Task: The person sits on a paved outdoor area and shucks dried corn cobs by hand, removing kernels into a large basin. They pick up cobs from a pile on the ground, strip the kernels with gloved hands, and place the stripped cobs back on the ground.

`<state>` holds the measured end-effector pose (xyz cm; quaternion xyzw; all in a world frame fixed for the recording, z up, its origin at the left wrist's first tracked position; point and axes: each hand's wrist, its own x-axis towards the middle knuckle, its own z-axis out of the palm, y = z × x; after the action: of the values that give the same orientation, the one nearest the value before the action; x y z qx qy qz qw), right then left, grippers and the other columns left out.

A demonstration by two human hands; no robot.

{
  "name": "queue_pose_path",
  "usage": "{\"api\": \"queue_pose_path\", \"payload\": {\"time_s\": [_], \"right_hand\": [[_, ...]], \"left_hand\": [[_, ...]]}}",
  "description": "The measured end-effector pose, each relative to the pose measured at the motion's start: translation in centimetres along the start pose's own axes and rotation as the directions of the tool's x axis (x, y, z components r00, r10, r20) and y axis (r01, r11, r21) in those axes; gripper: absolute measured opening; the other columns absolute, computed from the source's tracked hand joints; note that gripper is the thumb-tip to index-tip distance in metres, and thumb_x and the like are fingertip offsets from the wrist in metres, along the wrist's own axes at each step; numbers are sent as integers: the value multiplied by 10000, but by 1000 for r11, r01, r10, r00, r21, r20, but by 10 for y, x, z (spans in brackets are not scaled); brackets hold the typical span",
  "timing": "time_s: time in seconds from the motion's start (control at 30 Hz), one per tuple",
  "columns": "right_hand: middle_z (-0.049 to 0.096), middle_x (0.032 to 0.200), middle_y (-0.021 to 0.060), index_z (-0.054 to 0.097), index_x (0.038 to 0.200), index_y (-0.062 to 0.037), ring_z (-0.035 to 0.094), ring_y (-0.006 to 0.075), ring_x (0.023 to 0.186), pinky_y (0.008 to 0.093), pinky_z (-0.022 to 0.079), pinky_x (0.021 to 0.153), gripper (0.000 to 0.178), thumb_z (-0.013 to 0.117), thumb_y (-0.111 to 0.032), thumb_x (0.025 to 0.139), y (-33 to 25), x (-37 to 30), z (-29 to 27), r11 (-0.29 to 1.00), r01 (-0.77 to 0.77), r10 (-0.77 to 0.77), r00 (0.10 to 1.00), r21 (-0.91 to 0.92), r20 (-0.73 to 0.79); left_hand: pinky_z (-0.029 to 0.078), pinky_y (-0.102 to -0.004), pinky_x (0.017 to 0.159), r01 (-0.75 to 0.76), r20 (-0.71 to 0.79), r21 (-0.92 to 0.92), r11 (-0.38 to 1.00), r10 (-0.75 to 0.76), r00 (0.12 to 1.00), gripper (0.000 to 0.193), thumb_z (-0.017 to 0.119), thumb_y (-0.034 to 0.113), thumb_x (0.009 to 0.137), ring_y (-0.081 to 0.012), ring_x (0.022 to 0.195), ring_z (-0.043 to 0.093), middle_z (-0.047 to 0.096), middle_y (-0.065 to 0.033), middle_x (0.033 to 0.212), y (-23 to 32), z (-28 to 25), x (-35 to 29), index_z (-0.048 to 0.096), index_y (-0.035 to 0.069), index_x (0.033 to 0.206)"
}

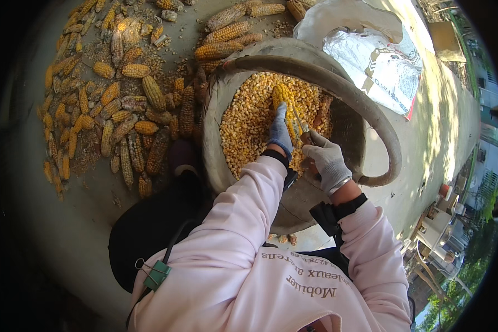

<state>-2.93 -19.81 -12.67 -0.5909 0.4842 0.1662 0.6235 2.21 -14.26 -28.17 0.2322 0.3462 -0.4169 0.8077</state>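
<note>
Corn cob: yellow dried corn cob [284,99] over the round woven basket [371,133] of loose kernels; stiff, light, knobbly; best gripped round its middle
Hands: gloved left hand [280,133] wraps the cob; gloved right hand [326,160] pinches a thin metal tool [299,123] against it

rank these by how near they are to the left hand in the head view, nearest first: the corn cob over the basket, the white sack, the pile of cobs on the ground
1. corn cob: held in the left hand, over the basket.
2. pile of cobs: on the ground, to the person's left.
3. white sack: beyond the basket, upper right.
</note>
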Motion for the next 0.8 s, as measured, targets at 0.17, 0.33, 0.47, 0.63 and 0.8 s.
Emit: {"api": "queue_pose_path", "payload": {"time_s": [0.17,0.33,0.47,0.63,0.8], "right_hand": [[620,776,81,493,1268,-100,616,188,590,307,498,477,496,610,-93,786,-10,4,9,995,-103,103,994,4,-47],[609,878,250,430,1302,-79,611,346,864,391,463,787,528,518,-234,805,-3,3,8,296,127,-226,972,-947,60],[618,748,167,477,1259,-61,626,260,599,338,480,494,464,560,-115,806,-7,10,8,778,196,-241,971,-597,4],[610,790,90,458,1291,-29,611,180,555,289,471,421,532,567,-81,772,-14,23,12,898,27,-34,999,-440,-9],[621,894,250,491,1206,-53,606,368,898,422,476,774,454,480,-145,762,-17,47,29,441,197,-292,954,-876,68]], "left_hand": [[440,-341,866,-69,-81,82,994,76,994,759,543,617,778,-227,1001,542,545,-107,1165,-6,-7,9,448,57,1281],[408,-344,907,-82,-8,43,996,83,997,761,539,598,791,-215,1055,508,504,-107,1228,-9,-9,17,414,63,1318],[399,-337,914,-93,7,71,993,93,996,738,522,577,814,-213,1052,508,504,-96,1230,-10,-14,18,398,67,1333],[398,-319,906,-147,67,32,989,144,987,733,505,564,830,-207,1037,510,514,-90,1216,-14,-18,18,395,37,1327],[438,-326,827,131,64,-127,983,-123,990,619,579,555,778,-204,939,540,569,-77,1077,-1,-16,7,515,89,1180]]}}
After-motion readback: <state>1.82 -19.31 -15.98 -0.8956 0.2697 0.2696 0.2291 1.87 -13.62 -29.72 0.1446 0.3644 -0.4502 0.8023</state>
